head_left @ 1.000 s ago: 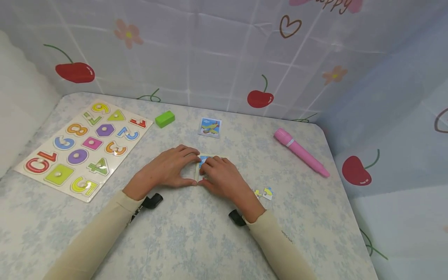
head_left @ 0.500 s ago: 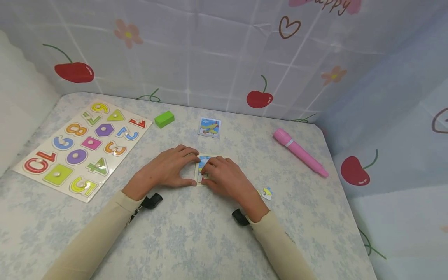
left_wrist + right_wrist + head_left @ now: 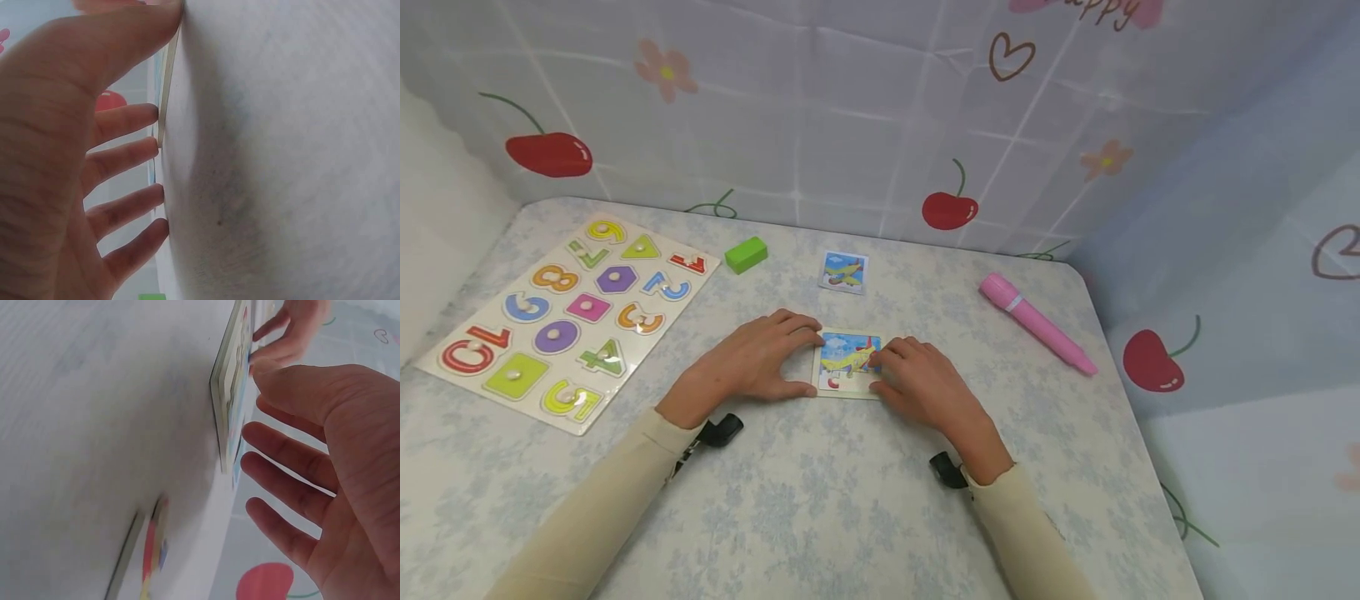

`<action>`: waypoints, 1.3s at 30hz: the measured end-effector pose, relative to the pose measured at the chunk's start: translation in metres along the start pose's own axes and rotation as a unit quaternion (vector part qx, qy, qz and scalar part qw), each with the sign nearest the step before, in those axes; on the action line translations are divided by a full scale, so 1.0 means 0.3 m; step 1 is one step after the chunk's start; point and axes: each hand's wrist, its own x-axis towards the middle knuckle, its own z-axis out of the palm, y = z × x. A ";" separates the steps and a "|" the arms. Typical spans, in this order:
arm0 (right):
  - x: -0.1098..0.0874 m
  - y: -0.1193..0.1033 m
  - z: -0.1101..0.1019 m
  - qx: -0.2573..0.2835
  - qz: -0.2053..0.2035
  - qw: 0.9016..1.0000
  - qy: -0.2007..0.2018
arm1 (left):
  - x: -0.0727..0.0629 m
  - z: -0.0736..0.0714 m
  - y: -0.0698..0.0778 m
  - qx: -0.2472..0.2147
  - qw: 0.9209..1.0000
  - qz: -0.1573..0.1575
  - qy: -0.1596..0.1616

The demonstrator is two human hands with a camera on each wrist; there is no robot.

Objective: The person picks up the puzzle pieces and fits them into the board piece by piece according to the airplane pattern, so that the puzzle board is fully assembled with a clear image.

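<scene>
A small framed jigsaw puzzle (image 3: 848,364) with a yellow airplane on blue sky lies flat on the table. Its lower right shows bare, pale backing. My left hand (image 3: 763,358) spans the left side of the frame, thumb at the near corner and extended fingertips at the far corner. Over the puzzle's right edge is my right hand (image 3: 928,387), its thumb and index tips near the airplane's tail. The right wrist view shows its other fingers spread loosely. Loose puzzle pieces (image 3: 153,547) lie below that hand; in the head view the arm hides them.
Behind the puzzle lies a matching airplane picture card (image 3: 843,272). A green block (image 3: 746,255) and a number-and-shape peg board (image 3: 568,321) are at the left. To the right is a pink pen-shaped stick (image 3: 1037,323). A cherry-print curtain (image 3: 850,125) hangs behind the table.
My right hand has slid right across the puzzle, uncovering most of the airplane picture. The loose pieces beside its wrist have become hidden in the head view. My left hand stays at the frame.
</scene>
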 end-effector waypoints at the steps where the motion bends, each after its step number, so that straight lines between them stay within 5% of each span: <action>1: -0.008 0.006 -0.003 0.002 0.004 1.000 0.000 | 0.000 0.001 -0.001 0.000 1.000 0.000 0.000; 27: -0.256 0.123 -0.021 0.016 0.073 0.997 0.008 | -0.004 0.003 -0.003 -0.005 1.000 0.000 0.003; 39: -0.308 0.142 -0.011 0.033 0.042 0.998 0.019 | -0.004 0.000 0.000 -0.003 1.000 -0.001 0.006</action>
